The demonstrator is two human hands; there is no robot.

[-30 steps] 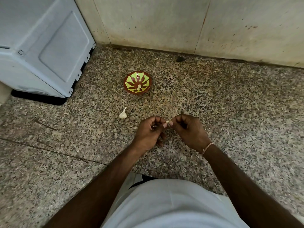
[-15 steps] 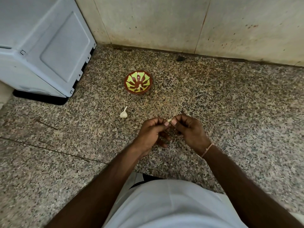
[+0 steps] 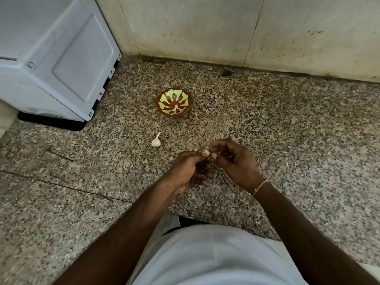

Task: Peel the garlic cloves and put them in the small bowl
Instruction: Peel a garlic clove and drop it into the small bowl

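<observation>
My left hand (image 3: 190,168) pinches a small pale garlic clove (image 3: 206,152) at its fingertips, above the speckled granite counter. My right hand (image 3: 234,161) meets it from the right, thumb and forefinger at the clove. Most of the clove is hidden by the fingers. A small brown bowl with a yellow-green pattern (image 3: 174,102) stands farther back on the counter, with one small pale piece at its bottom. A white garlic bulb with a stalk (image 3: 155,141) lies between the bowl and my left hand.
A light grey appliance (image 3: 51,58) stands at the back left on a dark base. A stained wall (image 3: 246,27) closes the counter at the back, with a small dark speck (image 3: 226,73) at its foot. My white shirt fills the bottom of the view.
Both hands stay together on the clove; the right hand's fingers have shifted slightly upward. Bowl and bulb have not moved.
</observation>
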